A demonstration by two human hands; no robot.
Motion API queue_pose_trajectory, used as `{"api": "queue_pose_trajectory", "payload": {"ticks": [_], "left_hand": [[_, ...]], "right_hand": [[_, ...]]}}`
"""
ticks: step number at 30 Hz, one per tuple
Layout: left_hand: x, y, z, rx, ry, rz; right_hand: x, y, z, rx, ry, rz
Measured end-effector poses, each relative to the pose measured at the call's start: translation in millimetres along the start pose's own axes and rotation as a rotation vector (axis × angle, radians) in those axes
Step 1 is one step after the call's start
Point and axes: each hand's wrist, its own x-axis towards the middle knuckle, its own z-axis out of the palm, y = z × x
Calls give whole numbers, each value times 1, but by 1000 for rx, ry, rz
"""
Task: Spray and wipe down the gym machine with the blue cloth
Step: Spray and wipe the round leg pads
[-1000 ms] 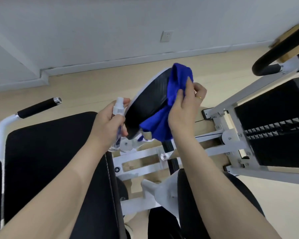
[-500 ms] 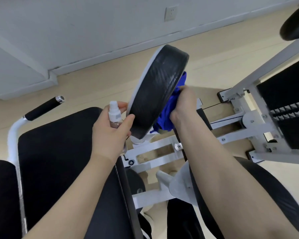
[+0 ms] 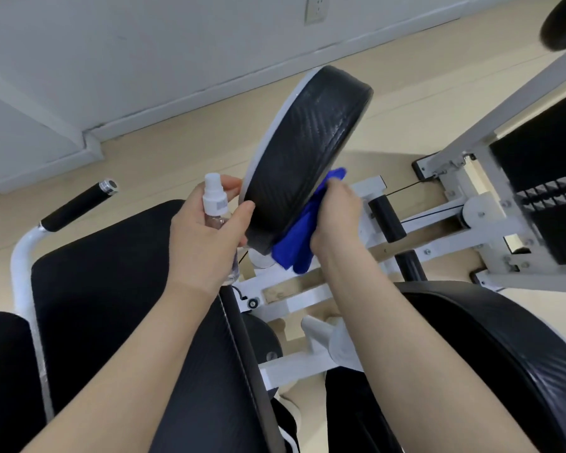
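Observation:
A round black pad point(image 3: 303, 158) of the gym machine stands tilted in the middle, with a white backing on its left side. My left hand point(image 3: 206, 237) grips a small clear spray bottle point(image 3: 214, 199) with a white cap, and its thumb and fingertips touch the pad's lower left edge. My right hand point(image 3: 335, 217) holds the bunched blue cloth point(image 3: 299, 246) and presses it against the pad's lower right side. Part of the cloth hangs below the pad.
A black seat cushion point(image 3: 118, 305) lies at lower left with a black-gripped white handle point(image 3: 76, 204) beside it. Another black pad point(image 3: 504, 338) is at lower right. The white frame point(image 3: 445, 217) and the weight stack point(image 3: 549, 197) stand at right. A wall socket point(image 3: 315, 9) is above.
My right hand has slid the blue cloth from the top of the pad down its right side to the lower edge. The view has shifted and come closer.

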Motion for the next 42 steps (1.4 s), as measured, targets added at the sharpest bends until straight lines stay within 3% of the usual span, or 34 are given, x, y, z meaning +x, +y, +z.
{"api": "queue_pose_trajectory", "payload": {"ticks": [2,4,6,9,11,13,17,20,22,24,28,29,32,34,35,39,42], "left_hand": [[1,0,-1,-13,-12,8],[2,2,-2,-16,-37,18],[2,2,-3,-18,-46,19],[-1,1,-6,-13,-63,7],[-5,1,-9,-7,-101,-18],[-8,0,-14,0,-143,-46],[-17,4,-25,-21,-252,-89],[-23,5,-29,-10,-323,-81],[-26,4,-30,-4,-348,-67],[-29,1,-31,12,-358,-56],[-29,-3,-29,-23,-343,-30],[-28,-1,-28,-22,-333,-22],[-22,0,-28,-6,-330,1],[-17,0,-30,1,-335,27],[-13,-3,-29,-1,-329,42],[-6,-7,-20,6,-291,66],[1,0,-13,18,-307,61]], "right_hand": [[-9,-16,3,83,4,-190],[-10,-12,5,-14,28,-280],[0,13,6,-225,48,-134],[0,45,3,-409,-82,319],[-6,42,-3,-387,-81,334],[-16,26,-5,-253,-51,98],[-62,-17,-12,-233,3,-638],[-88,-28,-19,-391,14,-1050],[-92,-20,-21,-642,125,-1284],[-89,-3,-23,-806,186,-1410],[-75,40,-45,-942,96,-1399],[-69,53,-52,-971,33,-1284],[-48,105,-69,-1381,-79,-960],[-40,110,-71,-1232,-28,-718],[-38,103,-66,-1059,30,-694],[-64,31,-27,-281,44,-732],[-75,1,-3,-86,19,-832]]}}
